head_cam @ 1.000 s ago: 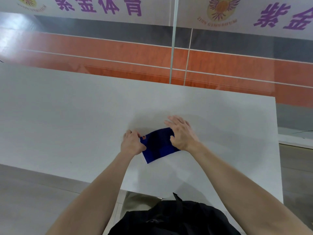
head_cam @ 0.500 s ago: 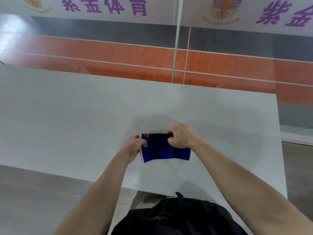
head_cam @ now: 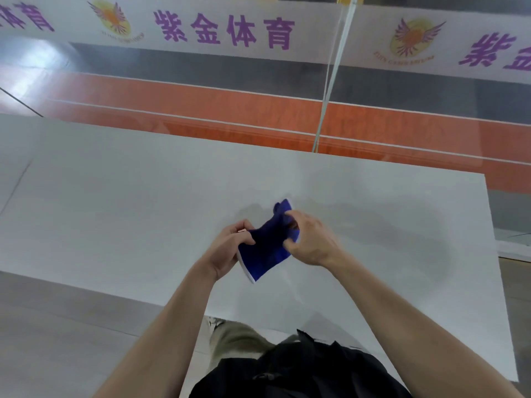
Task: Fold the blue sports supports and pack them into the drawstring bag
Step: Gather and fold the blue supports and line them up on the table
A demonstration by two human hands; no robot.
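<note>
Head view: just below frame centre, the left hand (head_cam: 227,249) and right hand (head_cam: 309,239) each pinch an end of the blue sports support (head_cam: 265,251), above the white table (head_cam: 115,211), orange floor (head_cam: 258,116) beyond.

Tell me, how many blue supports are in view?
1. The blue support is over the table, gripped by the left hand and right hand; others may be hidden.

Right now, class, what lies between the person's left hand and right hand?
The blue sports support spans that gap: the left hand grips one end and the right hand the other. The head view shows it.
</note>
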